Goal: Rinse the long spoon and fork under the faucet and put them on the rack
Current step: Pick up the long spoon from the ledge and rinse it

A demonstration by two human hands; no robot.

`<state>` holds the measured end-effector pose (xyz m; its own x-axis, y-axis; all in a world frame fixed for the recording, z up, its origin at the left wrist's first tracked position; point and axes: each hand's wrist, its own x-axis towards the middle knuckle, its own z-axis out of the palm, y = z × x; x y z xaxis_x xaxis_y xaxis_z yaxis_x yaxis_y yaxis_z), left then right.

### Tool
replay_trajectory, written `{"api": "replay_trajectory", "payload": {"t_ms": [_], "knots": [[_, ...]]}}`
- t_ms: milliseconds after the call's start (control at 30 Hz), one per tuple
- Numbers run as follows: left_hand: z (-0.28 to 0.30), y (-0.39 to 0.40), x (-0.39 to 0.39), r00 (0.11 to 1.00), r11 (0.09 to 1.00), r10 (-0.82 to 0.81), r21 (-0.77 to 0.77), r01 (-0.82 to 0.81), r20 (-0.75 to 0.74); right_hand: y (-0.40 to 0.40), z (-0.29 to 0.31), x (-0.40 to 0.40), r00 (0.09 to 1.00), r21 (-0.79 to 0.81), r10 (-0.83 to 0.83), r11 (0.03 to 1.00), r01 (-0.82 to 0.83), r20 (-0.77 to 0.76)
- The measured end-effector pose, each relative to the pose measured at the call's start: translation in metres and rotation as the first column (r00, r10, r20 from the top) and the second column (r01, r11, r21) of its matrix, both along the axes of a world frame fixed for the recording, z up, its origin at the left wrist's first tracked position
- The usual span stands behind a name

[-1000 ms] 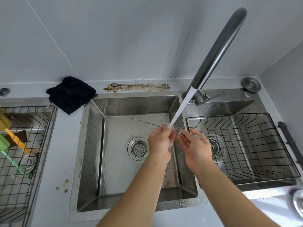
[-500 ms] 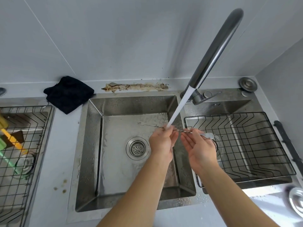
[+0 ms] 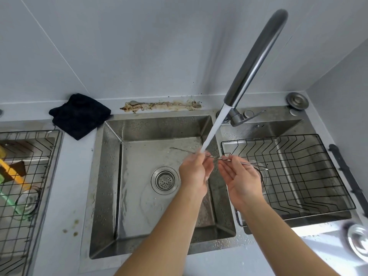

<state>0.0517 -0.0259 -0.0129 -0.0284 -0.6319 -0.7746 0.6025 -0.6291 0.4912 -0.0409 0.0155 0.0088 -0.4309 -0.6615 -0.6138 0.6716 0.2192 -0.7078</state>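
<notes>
Black wire basket (image 3: 23, 176) sits at the left edge of the frame, holding yellow and green items I cannot identify. A dark cloth (image 3: 79, 114) lies on the counter, upper left of the steel sink (image 3: 107, 176). Behind the basin, on a brown stain (image 3: 163, 106), I see a long spoon (image 3: 137, 103) and a fork (image 3: 196, 105) lying along the ledge. Centre frame, my left hand (image 3: 194, 172) pinches a thin twisted utensil (image 3: 223, 159) right where the water stream (image 3: 211, 132) from the faucet (image 3: 254, 62) lands. Its pronged end points left over the basin. My right hand (image 3: 239, 176) pinches the same utensil further right, palm up, near the rack (image 3: 298, 176) at the right of the frame
</notes>
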Motion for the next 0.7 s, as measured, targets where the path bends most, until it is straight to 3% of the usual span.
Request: {"api": "replay_trajectory", "payload": {"t_ms": [100, 200, 700], "knots": [[-0.0031, 0.0012, 0.004, 0.997, 0.998, -0.068, -0.01, 0.069, 0.045, -0.001, -0.0015, -0.0011, 0.999, -0.01, 0.04, 0.999, -0.041, -0.029], [-0.0029, -0.0003, 0.0082, 0.995, 0.999, -0.036, 0.036, 0.033, 0.093, 0.001, -0.0004, -0.0019, 0.995, -0.022, 0.08, 0.996, -0.082, -0.058], [0.0013, -0.0033, 0.0091, 0.999, 0.996, -0.014, 0.087, 0.012, 0.029, 0.002, -0.0025, -0.0063, 0.993, -0.063, 0.104, 0.992, -0.108, -0.063]]}}
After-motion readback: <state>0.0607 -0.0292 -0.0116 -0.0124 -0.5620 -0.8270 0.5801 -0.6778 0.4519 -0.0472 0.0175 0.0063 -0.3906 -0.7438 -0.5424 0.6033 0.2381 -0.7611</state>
